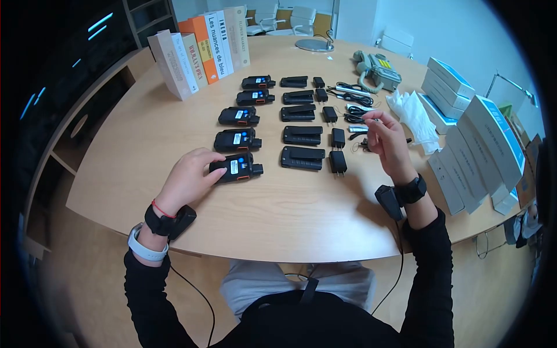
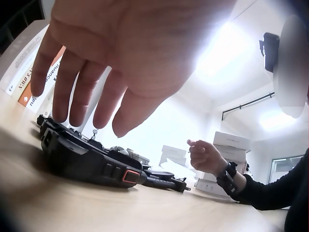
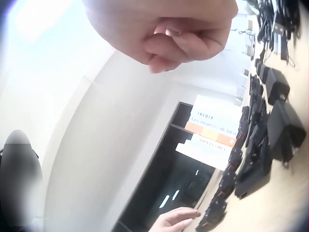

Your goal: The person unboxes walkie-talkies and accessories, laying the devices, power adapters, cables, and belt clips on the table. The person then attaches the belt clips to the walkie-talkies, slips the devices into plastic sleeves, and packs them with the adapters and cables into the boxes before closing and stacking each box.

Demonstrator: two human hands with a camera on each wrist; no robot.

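Note:
My left hand [image 1: 192, 177] is at the nearest black two-way radio [image 1: 235, 167], its fingertips and thumb over the radio's far end. In the left wrist view its fingers [image 2: 82, 92] reach down straight just above the radio [image 2: 87, 159], which lies flat with an orange-edged button on its side. More radios [image 1: 238, 140] lie in a column beyond it. My right hand [image 1: 387, 142] is raised over the right side of the table, near the coiled cables. Its fingers curl in toward the palm in the right wrist view, and nothing shows in them.
Black clip-backed packs [image 1: 302, 158] and plug adapters [image 1: 337, 163] stand in columns right of the radios. Black cables [image 1: 357, 113], a corded telephone [image 1: 378, 69], white plastic bags [image 1: 415, 119] and white boxes [image 1: 478, 156] lie further right. Books [image 1: 200, 52] stand at the back left.

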